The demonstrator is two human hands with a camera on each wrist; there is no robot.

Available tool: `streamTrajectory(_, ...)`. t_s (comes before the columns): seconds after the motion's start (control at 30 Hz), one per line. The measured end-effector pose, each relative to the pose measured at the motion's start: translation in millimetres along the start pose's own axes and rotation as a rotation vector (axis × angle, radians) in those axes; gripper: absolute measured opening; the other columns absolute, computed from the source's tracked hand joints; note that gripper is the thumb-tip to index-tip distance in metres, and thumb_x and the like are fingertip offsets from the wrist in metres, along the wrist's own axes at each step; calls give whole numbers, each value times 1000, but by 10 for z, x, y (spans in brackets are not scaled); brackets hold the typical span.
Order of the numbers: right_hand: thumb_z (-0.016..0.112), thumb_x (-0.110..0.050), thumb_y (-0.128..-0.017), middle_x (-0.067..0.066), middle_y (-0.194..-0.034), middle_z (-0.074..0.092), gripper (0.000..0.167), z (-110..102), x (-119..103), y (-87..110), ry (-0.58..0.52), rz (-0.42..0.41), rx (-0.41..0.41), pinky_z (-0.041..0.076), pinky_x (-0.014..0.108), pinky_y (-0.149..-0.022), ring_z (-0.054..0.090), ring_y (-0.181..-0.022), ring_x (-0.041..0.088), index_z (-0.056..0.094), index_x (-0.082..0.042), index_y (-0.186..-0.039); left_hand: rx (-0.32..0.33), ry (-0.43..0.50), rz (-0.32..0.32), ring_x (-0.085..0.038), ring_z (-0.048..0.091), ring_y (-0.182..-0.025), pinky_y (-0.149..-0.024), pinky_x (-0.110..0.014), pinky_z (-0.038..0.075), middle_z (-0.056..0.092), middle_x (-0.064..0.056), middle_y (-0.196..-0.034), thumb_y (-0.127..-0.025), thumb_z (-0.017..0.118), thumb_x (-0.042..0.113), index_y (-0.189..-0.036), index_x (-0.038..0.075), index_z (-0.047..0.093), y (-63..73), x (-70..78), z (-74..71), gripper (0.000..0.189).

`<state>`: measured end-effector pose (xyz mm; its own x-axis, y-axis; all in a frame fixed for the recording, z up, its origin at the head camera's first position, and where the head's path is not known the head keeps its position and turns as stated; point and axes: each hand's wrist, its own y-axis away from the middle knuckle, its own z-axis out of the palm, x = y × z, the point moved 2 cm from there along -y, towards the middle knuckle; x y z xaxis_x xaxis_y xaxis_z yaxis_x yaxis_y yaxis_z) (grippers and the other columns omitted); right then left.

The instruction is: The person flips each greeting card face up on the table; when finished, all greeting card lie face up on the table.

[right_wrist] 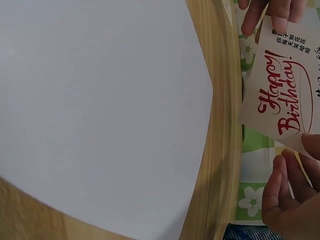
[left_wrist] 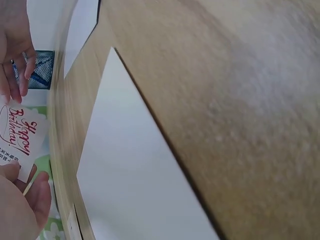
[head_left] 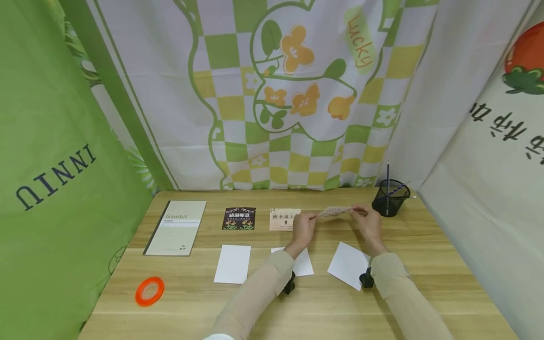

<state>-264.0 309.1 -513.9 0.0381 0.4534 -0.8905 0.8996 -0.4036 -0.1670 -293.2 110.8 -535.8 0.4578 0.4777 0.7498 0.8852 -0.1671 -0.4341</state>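
A birthday card (right_wrist: 282,92) with red "Happy Birthday!" lettering is held up over the back of the table, tilted, between both hands. My left hand (head_left: 304,230) pinches one end of it, thumb on the printed face in the left wrist view. At the other end my right hand (head_left: 369,225) pinches the edge with thumb and fingers. Just left of the left hand lies a beige printed card (head_left: 280,220), partly covered by that hand. A dark card (head_left: 239,218) with white lettering and flowers lies farther left.
White paper pieces (head_left: 233,264) lie in front of the cards, one partly under the left forearm, another tilted piece (head_left: 346,265) by the right. A notebook (head_left: 176,228) and an orange tape roll (head_left: 149,291) sit at left. A black mesh pen holder (head_left: 390,203) stands back right.
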Motion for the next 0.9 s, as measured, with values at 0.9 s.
streamTrajectory(0.9, 68, -12, -89, 8, -76, 71, 38, 58, -73, 54, -251, 242, -148, 58, 26, -66, 69, -66, 12, 59, 16, -113, 14, 803, -626, -32, 70, -72, -66, -35, 60, 69, -21, -83, -84, 65, -6, -110, -9, 63, 2, 21, 94, 27)
